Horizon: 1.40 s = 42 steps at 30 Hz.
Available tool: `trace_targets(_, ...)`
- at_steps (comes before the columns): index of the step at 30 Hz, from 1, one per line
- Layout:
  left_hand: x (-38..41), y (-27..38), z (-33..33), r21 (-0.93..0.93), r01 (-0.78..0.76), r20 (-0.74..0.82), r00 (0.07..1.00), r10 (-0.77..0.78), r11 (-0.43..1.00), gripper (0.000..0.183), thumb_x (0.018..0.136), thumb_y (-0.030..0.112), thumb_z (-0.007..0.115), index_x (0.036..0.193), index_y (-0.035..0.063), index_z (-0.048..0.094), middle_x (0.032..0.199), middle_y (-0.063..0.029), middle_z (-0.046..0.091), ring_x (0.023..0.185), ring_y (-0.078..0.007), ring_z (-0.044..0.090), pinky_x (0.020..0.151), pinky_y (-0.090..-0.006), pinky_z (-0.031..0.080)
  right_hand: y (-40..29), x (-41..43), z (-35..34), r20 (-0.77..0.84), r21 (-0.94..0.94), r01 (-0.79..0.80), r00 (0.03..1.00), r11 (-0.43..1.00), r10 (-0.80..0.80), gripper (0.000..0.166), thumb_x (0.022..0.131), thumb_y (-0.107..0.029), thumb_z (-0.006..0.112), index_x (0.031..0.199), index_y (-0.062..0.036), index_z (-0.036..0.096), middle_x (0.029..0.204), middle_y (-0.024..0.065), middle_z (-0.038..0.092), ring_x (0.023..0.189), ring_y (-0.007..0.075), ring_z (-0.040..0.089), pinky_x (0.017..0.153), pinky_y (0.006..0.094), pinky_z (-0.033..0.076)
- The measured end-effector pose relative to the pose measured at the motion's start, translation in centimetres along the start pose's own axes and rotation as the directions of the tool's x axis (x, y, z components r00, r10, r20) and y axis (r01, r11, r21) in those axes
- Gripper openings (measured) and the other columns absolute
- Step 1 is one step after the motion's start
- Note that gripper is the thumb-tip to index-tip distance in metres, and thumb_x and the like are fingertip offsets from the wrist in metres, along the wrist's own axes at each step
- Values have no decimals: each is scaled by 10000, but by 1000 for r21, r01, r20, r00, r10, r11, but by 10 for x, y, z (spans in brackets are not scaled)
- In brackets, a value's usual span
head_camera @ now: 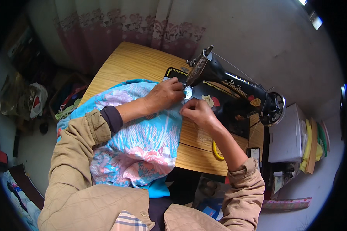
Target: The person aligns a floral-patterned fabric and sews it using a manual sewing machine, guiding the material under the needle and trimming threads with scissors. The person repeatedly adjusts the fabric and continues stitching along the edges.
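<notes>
Blue floral fabric [138,138] with pink and white flowers spreads over the left of the sewing table and hangs over its front edge toward my lap. My left hand [166,95] is over its far right corner, fingertips pinching a bit of the cloth close beside the needle area. The black sewing machine [231,80] stands with its head above a round metal plate [188,92]. Just right of the fabric's edge, my right hand [199,112] has thumb and forefinger brought together. Whether a thread is between them is too small to tell.
On the wooden tabletop [136,60], a yellow ring-shaped handle [217,151] and loose threads [204,135] lie near my right forearm. A phone [253,154] is at the right edge. The handwheel [274,108] is at right, before a white box [286,135]. A curtain [127,34] hangs behind.
</notes>
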<state>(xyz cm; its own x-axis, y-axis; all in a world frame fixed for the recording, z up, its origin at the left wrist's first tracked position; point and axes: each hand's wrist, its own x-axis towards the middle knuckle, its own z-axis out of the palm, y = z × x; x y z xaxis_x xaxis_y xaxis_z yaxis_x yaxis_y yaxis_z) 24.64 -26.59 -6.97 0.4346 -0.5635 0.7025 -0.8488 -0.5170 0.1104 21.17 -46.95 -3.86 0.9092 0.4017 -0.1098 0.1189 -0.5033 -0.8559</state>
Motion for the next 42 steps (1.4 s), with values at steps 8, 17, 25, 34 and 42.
trace_targets(8,3,-6,3,-288,458,46,884,-466,841,188,811,75,744,989,17,736,924,-119,661,873,-261,656,754,-339,531,-7,-25,-19,55,-412,104,995,905,-89,183,759,-151,670,817,18,707,753,173,674,744,317,668,689,409,514)
trace_targets(17,12,-18,12,-458,552,134,818,-560,697,131,875,124,738,960,25,749,921,-92,679,812,-194,680,740,-299,533,-2,-18,-48,-92,-633,-40,996,773,-23,141,808,-108,659,870,-21,751,829,218,692,798,375,692,716,430,559)
trace_targets(25,8,-19,22,-175,232,-34,970,-241,957,81,756,28,695,827,35,656,849,-116,587,862,-313,573,730,-398,491,38,21,-43,-353,-432,60,907,900,-230,144,839,-154,712,948,-62,736,955,118,687,920,299,672,796,388,532)
trace_targets(34,7,-20,20,-162,304,23,952,-305,939,81,725,30,663,795,38,623,837,-123,560,876,-334,549,738,-434,475,41,64,0,-406,-28,35,913,999,-43,335,754,-298,808,827,-15,644,788,98,649,730,251,637,695,371,499)
trace_targets(42,11,-22,9,-397,540,130,833,-537,742,116,830,66,716,929,11,695,895,-98,636,813,-223,641,714,-334,512,31,55,-1,-367,-567,-2,896,824,-250,265,812,-291,721,866,-33,693,881,142,662,800,332,665,723,420,522)
